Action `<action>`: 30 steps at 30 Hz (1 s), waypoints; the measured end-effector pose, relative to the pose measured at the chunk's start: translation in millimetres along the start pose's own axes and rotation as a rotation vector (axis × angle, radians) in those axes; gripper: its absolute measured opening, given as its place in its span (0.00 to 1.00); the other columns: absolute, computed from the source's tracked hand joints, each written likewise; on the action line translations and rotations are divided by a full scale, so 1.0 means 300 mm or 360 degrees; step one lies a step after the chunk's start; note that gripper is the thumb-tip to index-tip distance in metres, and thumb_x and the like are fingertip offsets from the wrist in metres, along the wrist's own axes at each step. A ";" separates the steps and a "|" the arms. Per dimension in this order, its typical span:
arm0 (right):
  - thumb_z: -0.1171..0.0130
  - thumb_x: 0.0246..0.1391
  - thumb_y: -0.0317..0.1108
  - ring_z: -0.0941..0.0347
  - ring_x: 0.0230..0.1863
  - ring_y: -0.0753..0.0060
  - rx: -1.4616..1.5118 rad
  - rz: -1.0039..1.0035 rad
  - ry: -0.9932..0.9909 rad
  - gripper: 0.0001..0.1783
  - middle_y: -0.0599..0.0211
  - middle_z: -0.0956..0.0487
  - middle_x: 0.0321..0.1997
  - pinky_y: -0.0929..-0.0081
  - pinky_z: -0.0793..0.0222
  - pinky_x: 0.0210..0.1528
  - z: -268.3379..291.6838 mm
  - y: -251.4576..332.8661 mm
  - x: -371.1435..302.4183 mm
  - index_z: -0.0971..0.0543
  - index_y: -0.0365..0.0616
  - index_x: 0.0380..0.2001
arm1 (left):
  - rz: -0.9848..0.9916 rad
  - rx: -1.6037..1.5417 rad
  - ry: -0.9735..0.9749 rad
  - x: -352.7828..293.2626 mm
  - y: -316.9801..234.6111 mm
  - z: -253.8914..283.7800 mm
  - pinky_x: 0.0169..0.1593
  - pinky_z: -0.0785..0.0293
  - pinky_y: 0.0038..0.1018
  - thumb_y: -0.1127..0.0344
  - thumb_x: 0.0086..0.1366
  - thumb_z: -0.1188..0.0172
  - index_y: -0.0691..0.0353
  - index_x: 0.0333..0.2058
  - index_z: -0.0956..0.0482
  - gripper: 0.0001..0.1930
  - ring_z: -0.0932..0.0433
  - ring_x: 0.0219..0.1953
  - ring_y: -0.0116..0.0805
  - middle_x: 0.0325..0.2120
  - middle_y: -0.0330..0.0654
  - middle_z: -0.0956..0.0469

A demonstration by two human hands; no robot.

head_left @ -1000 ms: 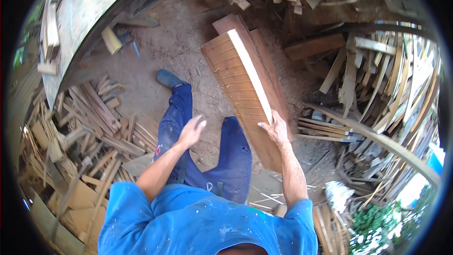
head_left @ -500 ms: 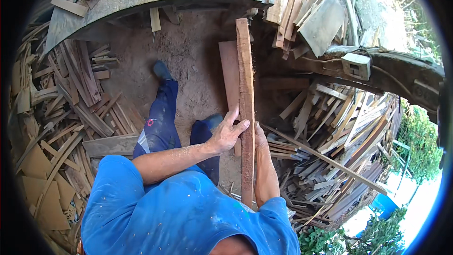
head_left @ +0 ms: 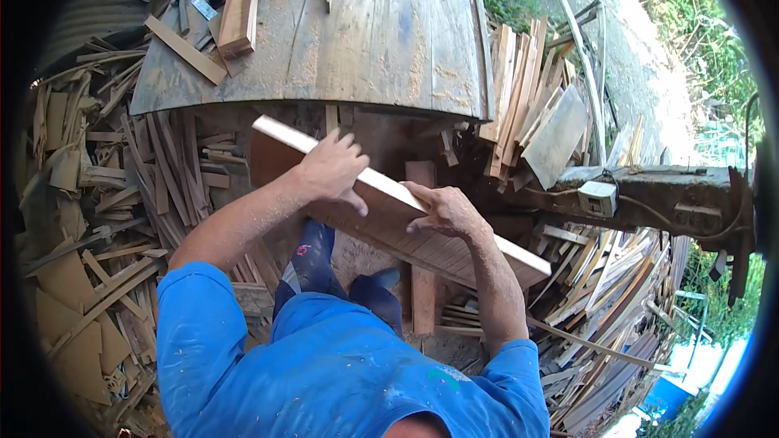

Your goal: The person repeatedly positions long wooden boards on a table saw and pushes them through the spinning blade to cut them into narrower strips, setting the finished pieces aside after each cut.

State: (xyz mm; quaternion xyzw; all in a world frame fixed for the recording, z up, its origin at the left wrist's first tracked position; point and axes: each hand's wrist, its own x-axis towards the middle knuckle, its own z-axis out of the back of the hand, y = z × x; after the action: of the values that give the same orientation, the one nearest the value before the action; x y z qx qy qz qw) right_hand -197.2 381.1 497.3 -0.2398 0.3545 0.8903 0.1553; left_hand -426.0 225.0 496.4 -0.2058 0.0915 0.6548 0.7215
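A wide brown wooden board (head_left: 385,223) is held on edge in front of me, slanting from upper left to lower right. Its narrow top edge is pale and brightly lit, and faint lines run across the face toward me. My left hand (head_left: 333,169) grips the top edge left of the middle, thumb on the near face. Right of the middle, my right hand (head_left: 450,211) clasps the same edge, fingers partly hidden behind it. Both forearms carry sawdust. A reddish plank (head_left: 423,300) shows below and behind the board.
A plank-topped workbench (head_left: 381,40) strewn with sawdust stands ahead, with a thick timber (head_left: 241,8) and a thin strip (head_left: 185,50) on it. Scrap wood piles (head_left: 600,308) lie right and left. A heavy beam (head_left: 673,203) carrying a white box (head_left: 598,199) juts in at right.
The board has swung from pointing straight ahead to lying crosswise, and its broad face now shows. My hands have moved apart along its top edge. More of the workbench has come into view.
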 end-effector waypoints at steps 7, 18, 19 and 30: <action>0.23 0.32 0.57 0.18 0.47 0.53 -0.0910 0.0300 0.0537 0.43 0.58 0.15 0.40 0.55 0.27 0.54 0.266 0.256 0.570 0.21 0.53 0.54 | 0.0866 -0.1294 -0.0226 -0.189 0.159 -0.398 0.43 0.23 0.49 0.24 0.50 0.35 0.66 0.34 0.22 0.41 0.18 0.39 0.64 0.31 0.60 0.18; 0.29 0.50 0.48 0.45 0.74 0.42 -0.0345 0.0106 -0.0484 0.45 0.46 0.42 0.72 0.47 0.43 0.70 -0.307 0.169 0.392 0.35 0.52 0.70 | 0.1575 -0.1918 -0.0664 0.018 0.265 -0.483 0.44 0.22 0.44 0.27 0.50 0.32 0.70 0.39 0.18 0.43 0.16 0.42 0.57 0.34 0.60 0.16; 0.29 0.51 0.47 0.45 0.73 0.36 -0.0256 0.0060 -0.0491 0.46 0.42 0.43 0.72 0.48 0.40 0.70 -0.356 0.156 0.348 0.38 0.51 0.71 | 0.1600 -0.1927 -0.0659 0.030 0.255 -0.501 0.44 0.22 0.44 0.27 0.50 0.32 0.70 0.39 0.18 0.43 0.16 0.42 0.57 0.34 0.60 0.16; 0.45 0.65 0.42 0.34 0.67 0.36 0.1176 -0.0554 -0.0662 0.45 0.35 0.36 0.70 0.51 0.36 0.67 -0.475 -0.027 0.256 0.57 0.49 0.76 | 0.1754 -0.2456 -0.0960 0.157 0.063 -0.558 0.44 0.22 0.37 0.39 0.60 0.31 0.73 0.41 0.18 0.34 0.15 0.41 0.48 0.36 0.57 0.15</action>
State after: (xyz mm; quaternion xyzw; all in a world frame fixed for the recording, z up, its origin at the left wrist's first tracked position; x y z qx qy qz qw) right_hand -212.8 294.3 361.3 -0.0404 0.5641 0.6940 0.4455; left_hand -415.6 199.0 323.8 -0.3724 -0.4639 0.8035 -0.0217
